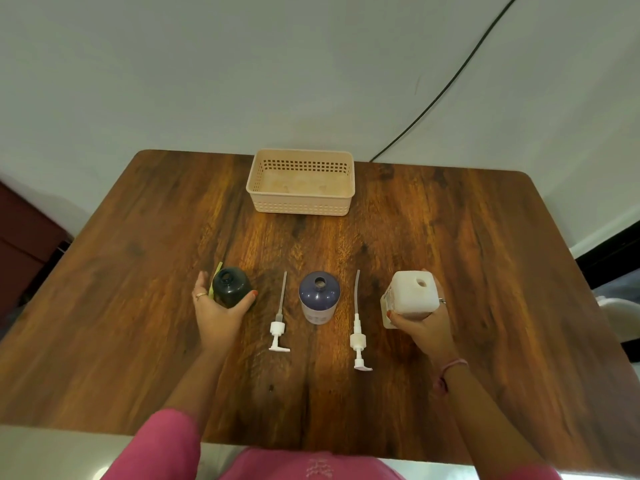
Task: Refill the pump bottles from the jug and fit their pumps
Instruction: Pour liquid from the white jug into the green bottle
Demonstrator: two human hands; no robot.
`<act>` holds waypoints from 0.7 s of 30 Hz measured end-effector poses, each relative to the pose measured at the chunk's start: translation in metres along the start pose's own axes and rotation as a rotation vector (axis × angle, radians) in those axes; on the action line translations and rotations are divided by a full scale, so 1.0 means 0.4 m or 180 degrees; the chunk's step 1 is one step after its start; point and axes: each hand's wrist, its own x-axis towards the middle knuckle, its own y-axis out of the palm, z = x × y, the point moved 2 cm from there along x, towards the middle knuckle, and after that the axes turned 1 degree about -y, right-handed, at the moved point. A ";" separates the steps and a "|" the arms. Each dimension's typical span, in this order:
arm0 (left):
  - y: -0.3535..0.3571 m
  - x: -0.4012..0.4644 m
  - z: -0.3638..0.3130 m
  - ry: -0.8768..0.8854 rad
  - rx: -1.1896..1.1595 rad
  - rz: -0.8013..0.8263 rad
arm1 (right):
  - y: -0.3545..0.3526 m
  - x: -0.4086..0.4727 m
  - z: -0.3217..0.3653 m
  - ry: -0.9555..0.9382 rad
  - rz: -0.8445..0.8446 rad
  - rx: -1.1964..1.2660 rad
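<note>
A dark green bottle [231, 285] stands upright on the wooden table [138, 271] with its neck uncapped; my left hand [216, 313] wraps around its near side. A purple bottle [319, 296] stands alone at the centre, neck also uncapped. A white square jug [412, 294] with a round hole on top stands at the right, gripped from the near side by my right hand [424, 323]. Two white pumps lie flat with tubes pointing away: one pump [279, 327] between the two bottles, the other pump [358, 337] between the purple bottle and the jug.
A beige plastic basket [300, 204] sits at the back centre of the table, nothing visible in it. A black cable [450, 81] runs down the white wall behind. A dark red cabinet [24, 237] stands left of the table.
</note>
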 end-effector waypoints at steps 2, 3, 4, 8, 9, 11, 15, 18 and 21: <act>0.012 0.009 0.014 -0.0178 -0.0089 0.0079 | 0.002 0.000 -0.002 0.0025 -0.0001 0.0033; 0.017 0.012 0.019 -0.0237 -0.0102 0.0112 | 0.002 0.000 -0.002 0.0029 -0.0007 0.0040; 0.020 0.015 0.023 -0.0274 -0.0097 0.0144 | 0.001 0.001 -0.002 0.0027 -0.0016 0.0045; 0.020 0.017 0.014 -0.0312 -0.0017 0.0197 | 0.003 0.001 0.001 0.0036 -0.0068 0.0057; 0.020 0.017 0.004 -0.0282 -0.0035 0.0189 | 0.004 0.001 0.001 0.0044 -0.0086 0.0067; 0.022 0.018 -0.026 -0.0147 -0.0092 0.0192 | 0.006 0.002 0.007 0.0051 -0.0117 0.0114; 0.032 0.026 -0.110 0.0244 -0.0373 0.0235 | 0.011 0.010 0.042 -0.0010 -0.0123 0.0207; 0.039 0.030 -0.184 0.0498 -0.0507 0.0314 | 0.009 0.027 0.095 -0.0119 -0.0081 0.0266; 0.041 0.028 -0.257 0.0728 -0.0618 0.0447 | 0.007 0.057 0.166 -0.0368 -0.0066 0.0252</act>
